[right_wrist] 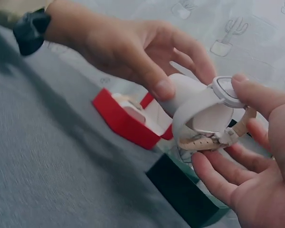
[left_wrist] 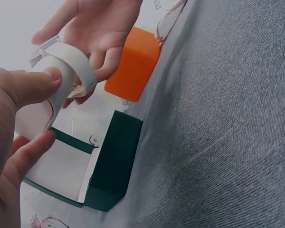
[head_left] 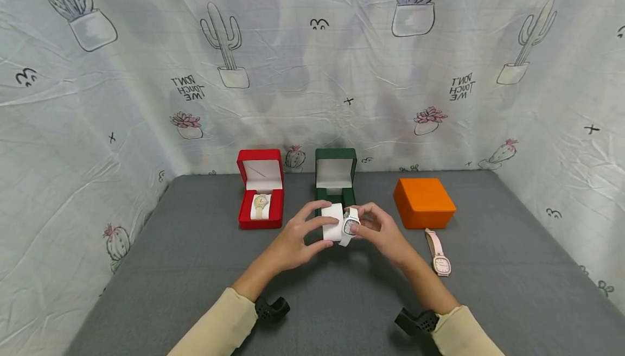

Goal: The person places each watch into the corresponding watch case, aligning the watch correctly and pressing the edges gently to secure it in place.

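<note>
My left hand (head_left: pixel 293 239) grips a white watch cushion (head_left: pixel 332 223) between thumb and fingers, above the front of an open green watch box (head_left: pixel 336 154). At the cushion's right end, my right hand (head_left: pixel 388 236) holds a white wristwatch (head_left: pixel 350 224), its thumb on the face. In the right wrist view the buckled strap (right_wrist: pixel 192 111) forms a loop, with the end of the cushion (right_wrist: pixel 185 85) partly inside it. The strap's inner side looks beige. The hands and cushion hide part of the green box's base.
To the left stands an open red box (head_left: pixel 260 154) holding a gold-toned watch (head_left: pixel 261 202) on a white cushion. A closed orange box (head_left: pixel 425 202) sits to the right, with a pink watch (head_left: pixel 439 258) lying in front of it. Patterned cloth (head_left: pixel 303 74) hangs behind the grey table (head_left: pixel 195 269).
</note>
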### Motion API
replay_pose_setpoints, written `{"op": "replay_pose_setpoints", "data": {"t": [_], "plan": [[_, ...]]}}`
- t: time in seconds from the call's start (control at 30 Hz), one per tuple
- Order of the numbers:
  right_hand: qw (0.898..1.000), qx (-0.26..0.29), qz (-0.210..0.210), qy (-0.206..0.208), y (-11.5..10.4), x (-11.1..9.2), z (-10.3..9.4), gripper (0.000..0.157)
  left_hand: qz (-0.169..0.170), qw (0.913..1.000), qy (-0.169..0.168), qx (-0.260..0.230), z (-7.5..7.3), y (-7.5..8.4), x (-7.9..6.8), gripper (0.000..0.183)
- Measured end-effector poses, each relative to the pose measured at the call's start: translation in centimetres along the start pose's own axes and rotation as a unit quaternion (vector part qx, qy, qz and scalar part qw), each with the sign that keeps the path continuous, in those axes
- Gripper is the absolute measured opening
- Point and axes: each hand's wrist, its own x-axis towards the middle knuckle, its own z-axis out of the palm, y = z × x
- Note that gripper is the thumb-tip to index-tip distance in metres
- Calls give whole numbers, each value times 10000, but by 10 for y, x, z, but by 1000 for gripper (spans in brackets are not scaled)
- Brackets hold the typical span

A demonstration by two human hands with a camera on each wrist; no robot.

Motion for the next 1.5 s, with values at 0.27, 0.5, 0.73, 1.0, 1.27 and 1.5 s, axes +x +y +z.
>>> {"op": "replay_pose_setpoints", "data": {"t": [0.27,0.5,0.73,1.0,1.27,1.5], "plan": [[9910,1182,605,136,-1,-1,3,43,367,9992,171,73,3,3,1,46],[9890,1372,541,84,1,0,5,50,600,9978,164,242,4,3,2,46],[9909,1188,567,294,-1,-1,10,52,643,9970,102,422,3,6,1,46],[9938,794,731,259,1,-2,10,56,592,9979,9,267,4,6,1,45],[9950,701,701,130,2,-2,7,55,438,9989,38,-152,4,7,0,41],[9935,830,732,-284,4,-1,5,53,317,9987,111,-386,7,8,-2,40]]}}
